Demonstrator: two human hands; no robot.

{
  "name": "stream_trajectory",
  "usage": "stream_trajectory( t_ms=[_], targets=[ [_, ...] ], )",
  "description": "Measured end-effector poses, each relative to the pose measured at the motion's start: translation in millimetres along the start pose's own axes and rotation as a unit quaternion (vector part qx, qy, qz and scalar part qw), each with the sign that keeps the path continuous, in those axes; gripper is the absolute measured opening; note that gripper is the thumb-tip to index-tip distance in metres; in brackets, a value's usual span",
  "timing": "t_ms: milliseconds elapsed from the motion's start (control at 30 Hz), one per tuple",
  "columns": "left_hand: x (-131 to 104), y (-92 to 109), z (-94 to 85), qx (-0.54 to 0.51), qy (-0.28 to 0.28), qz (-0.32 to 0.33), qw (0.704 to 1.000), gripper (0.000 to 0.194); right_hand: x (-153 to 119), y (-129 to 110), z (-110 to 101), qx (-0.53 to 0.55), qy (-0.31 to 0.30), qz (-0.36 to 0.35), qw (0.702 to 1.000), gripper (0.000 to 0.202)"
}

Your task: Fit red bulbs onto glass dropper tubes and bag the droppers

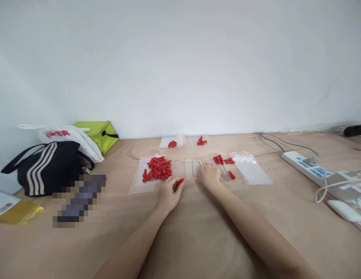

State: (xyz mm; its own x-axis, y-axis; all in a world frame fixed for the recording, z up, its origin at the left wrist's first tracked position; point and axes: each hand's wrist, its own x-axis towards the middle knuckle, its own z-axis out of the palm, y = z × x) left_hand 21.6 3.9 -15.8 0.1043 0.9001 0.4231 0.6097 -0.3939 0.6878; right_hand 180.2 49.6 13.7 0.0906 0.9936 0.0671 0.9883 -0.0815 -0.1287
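Observation:
My left hand (169,192) is closed around a red rubber dropper bulb (180,181), in front of a heap of similar red bulbs (157,169) lying on a clear zip bag (136,185). Thin glass dropper tubes (184,169) lie side by side in a row between the two hands. Over the right part of this row is my right hand (208,173), its fingers curled down among the tubes; what they hold, if anything, is hidden. Just right of it, tubes with red bulbs on their ends (232,175) lie fanned out.
A flat plastic bag (253,170) lies to the right. Small groups of bulbs (201,140) sit on bags near the wall. At left are a black striped bag (49,168), a green bag (103,135) and a pixelated dark object (81,199). A power strip (314,169) with cables is at right.

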Motion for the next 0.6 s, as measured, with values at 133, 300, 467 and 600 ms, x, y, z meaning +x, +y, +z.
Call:
stream_trajectory(
  t_ms=[133, 300, 467, 600],
  targets=[
    [-0.1, -0.8, 0.4, -0.006, 0.003, 0.000, 1.000, 0.011, -7.1, 18.3, -0.9, 0.048, 0.049, -0.068, 0.995, 0.023],
    [-0.5, -3.4, 1.9, -0.008, -0.011, 0.000, 1.000, 0.013, -30.8, 52.6, 14.0, 0.245, 0.087, -0.259, 0.930, 0.022],
    [-0.9, 0.3, 1.3, -0.010, -0.035, 0.017, 0.999, 0.013, -52.7, 65.0, 24.4, 0.305, 0.087, -0.291, 0.903, 0.025],
    [-0.7, 3.8, -0.2, -0.015, -0.049, 0.031, 0.998, 0.015, -55.1, 53.9, 22.6, 0.303, 0.067, -0.309, 0.899, 0.028]
  ],
)
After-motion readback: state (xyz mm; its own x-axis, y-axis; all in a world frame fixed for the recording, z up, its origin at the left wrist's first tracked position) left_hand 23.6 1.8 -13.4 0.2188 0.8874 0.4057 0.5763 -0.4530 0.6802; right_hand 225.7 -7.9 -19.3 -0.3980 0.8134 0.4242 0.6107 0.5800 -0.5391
